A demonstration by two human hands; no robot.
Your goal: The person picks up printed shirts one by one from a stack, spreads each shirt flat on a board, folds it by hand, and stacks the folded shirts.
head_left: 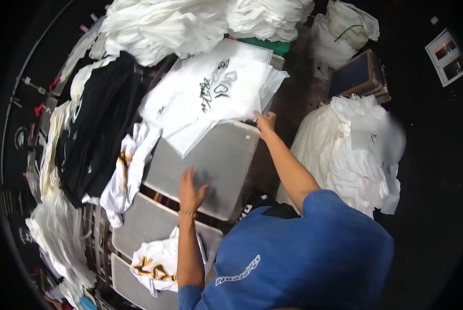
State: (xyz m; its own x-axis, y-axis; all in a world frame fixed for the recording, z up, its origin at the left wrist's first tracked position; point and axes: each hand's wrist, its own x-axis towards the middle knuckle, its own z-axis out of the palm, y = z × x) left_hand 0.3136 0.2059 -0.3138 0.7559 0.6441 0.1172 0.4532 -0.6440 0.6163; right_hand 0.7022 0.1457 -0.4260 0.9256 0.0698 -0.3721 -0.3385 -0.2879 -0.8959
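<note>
White printed sheets (190, 98) lie in an uneven stack with black lettering and hearts, overlapping the upper part of a grey board (205, 160). At the stack's lower right corner is my right hand (265, 124), its fingers closed around the edge of the sheets. My left hand (191, 195) hovers over or rests on the lower left part of the grey board, fingers apart, holding nothing. A bracelet circles the left wrist.
Black garments (102, 124) and a white-and-orange shirt (130, 170) lie left. Another printed shirt (156, 263) rests on a lower board (143, 222). White bundles (164, 26) stand at the top; a large white pile (340, 150) is right, near framed panels (352, 75).
</note>
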